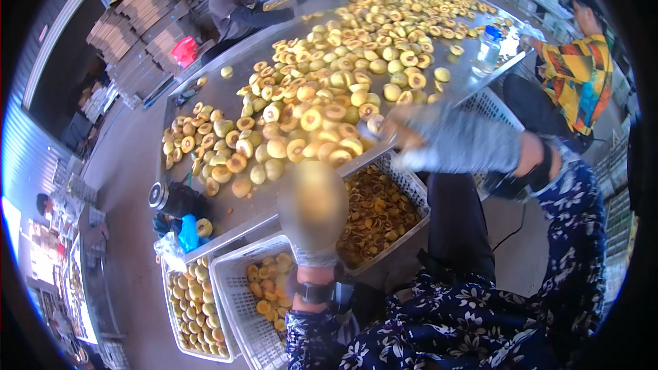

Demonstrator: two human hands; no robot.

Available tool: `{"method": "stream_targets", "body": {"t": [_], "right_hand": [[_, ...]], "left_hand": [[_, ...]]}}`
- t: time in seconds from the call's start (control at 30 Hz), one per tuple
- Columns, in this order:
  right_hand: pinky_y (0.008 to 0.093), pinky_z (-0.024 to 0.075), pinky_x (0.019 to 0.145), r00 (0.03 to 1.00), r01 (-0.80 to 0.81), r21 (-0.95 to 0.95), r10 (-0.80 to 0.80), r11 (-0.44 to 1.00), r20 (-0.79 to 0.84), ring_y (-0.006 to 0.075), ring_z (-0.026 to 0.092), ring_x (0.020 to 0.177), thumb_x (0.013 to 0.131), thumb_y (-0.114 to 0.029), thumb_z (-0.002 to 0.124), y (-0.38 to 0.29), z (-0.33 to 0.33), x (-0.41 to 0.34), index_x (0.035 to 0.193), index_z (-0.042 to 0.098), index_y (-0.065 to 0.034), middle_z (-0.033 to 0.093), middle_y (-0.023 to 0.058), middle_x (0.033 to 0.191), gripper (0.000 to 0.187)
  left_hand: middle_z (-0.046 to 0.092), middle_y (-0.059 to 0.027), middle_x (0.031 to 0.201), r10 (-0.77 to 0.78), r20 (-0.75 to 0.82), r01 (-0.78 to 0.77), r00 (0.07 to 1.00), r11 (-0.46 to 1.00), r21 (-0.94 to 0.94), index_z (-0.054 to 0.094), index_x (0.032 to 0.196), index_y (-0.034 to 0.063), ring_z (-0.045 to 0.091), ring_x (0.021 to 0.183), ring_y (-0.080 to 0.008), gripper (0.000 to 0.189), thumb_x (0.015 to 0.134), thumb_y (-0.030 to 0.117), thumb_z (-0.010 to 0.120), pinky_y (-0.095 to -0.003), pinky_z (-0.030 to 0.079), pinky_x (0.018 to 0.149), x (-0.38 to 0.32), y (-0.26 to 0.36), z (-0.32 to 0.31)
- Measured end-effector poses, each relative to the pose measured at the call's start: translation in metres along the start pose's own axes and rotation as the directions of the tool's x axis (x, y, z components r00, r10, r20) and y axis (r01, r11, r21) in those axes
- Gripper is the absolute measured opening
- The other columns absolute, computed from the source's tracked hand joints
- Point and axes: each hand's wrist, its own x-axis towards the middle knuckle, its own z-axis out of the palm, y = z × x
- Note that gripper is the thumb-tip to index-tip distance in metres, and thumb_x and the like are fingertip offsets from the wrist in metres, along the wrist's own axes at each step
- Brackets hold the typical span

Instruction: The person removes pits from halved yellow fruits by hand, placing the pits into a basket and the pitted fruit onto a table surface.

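Observation:
Halved yellow peaches (308, 92) are heaped over a metal table (241, 216); several show brown stones or hollows. My left hand (313, 239), in a grey glove, is at the table's near edge. Its fingers are blurred around a yellow fruit piece (315, 198), details smeared. My right hand (437, 136), also gloved, reaches in from the right over the table edge. Its fingertips are beside the nearest peach halves, and motion blur hides what they hold. Below my hands stands a crate (422, 192) of brown stones and scraps (378, 210).
White plastic crates of peaches (226, 288) (172, 313) stand at the lower left. A black flask (180, 199) and blue plastic (189, 234) lie at the table's left corner. A water bottle (487, 51) stands at the right edge. Co-workers (247, 10) (576, 72) sit around the table.

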Motion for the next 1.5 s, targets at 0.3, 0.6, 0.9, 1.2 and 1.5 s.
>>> {"method": "stream_targets", "body": {"t": [0.3, 0.6, 0.9, 1.2, 1.5], "right_hand": [[0.0393, 0.0442, 0.066, 0.989, -0.143, 0.517, 0.145, 0.844, 0.037, 0.0329, 0.056, 0.073, 0.075, -0.029, 0.068, 0.009, 0.139, 0.035, 0.089, 0.046, -0.0026, 0.053, 0.0164, 0.075, 0.037], [0.0437, 0.0462, 0.063, 0.989, -0.116, 0.411, 0.144, 0.904, -0.037, 0.0371, 0.058, 0.074, 0.081, -0.027, 0.059, 0.058, 0.204, 0.051, 0.104, 0.040, -0.0001, 0.057, 0.0210, 0.078, 0.040], [0.0430, 0.0477, 0.060, 0.987, -0.031, 0.438, 0.098, 0.898, -0.130, 0.0380, 0.058, 0.072, 0.084, -0.020, 0.052, 0.074, 0.221, 0.060, 0.106, 0.042, -0.0008, 0.058, 0.0208, 0.076, 0.031], [0.0400, 0.0481, 0.061, 0.982, -0.057, 0.589, 0.152, 0.806, -0.113, 0.0347, 0.060, 0.073, 0.084, -0.016, 0.050, 0.085, 0.233, 0.060, 0.099, 0.049, 0.0004, 0.059, 0.0202, 0.076, 0.023], [0.0366, 0.0483, 0.068, 0.954, 0.039, 0.885, 0.247, 0.463, -0.171, 0.0321, 0.060, 0.081, 0.085, -0.011, 0.048, 0.073, 0.330, 0.071, 0.101, 0.052, 0.0008, 0.060, 0.0196, 0.085, 0.020]], "left_hand": [[0.054, -0.0103, 0.110, 0.156, 0.028, -0.158, 0.987, 0.966, 0.204, 0.049, 0.112, 0.0052, 0.051, 0.102, -0.0241, 0.045, 0.079, 0.034, 0.059, -0.0380, 0.040, 0.089, 0.011, 0.017, 0.009], [0.053, -0.0131, 0.112, 0.241, 0.019, -0.237, 0.970, 0.933, 0.270, 0.045, 0.116, 0.0060, 0.052, 0.105, -0.0286, 0.049, 0.074, 0.027, 0.062, -0.0430, 0.043, 0.092, 0.043, -0.006, 0.012], [0.053, -0.0107, 0.108, 0.361, -0.065, -0.241, 0.930, 0.735, 0.633, 0.046, 0.116, 0.0049, 0.053, 0.100, -0.0251, 0.044, 0.081, 0.029, 0.057, -0.0409, 0.043, 0.089, 0.062, -0.019, 0.005], [0.054, -0.0101, 0.103, 0.327, -0.042, -0.226, 0.944, 0.737, 0.637, 0.048, 0.110, 0.0041, 0.054, 0.095, -0.0243, 0.041, 0.080, 0.031, 0.059, -0.0397, 0.044, 0.086, 0.065, -0.029, 0.007], [0.054, -0.0094, 0.095, 0.383, 0.036, -0.295, 0.923, 0.644, 0.706, 0.048, 0.106, 0.0048, 0.054, 0.090, -0.0214, 0.039, 0.083, 0.035, 0.057, -0.0383, 0.045, 0.086, 0.066, -0.041, -0.005]]}}
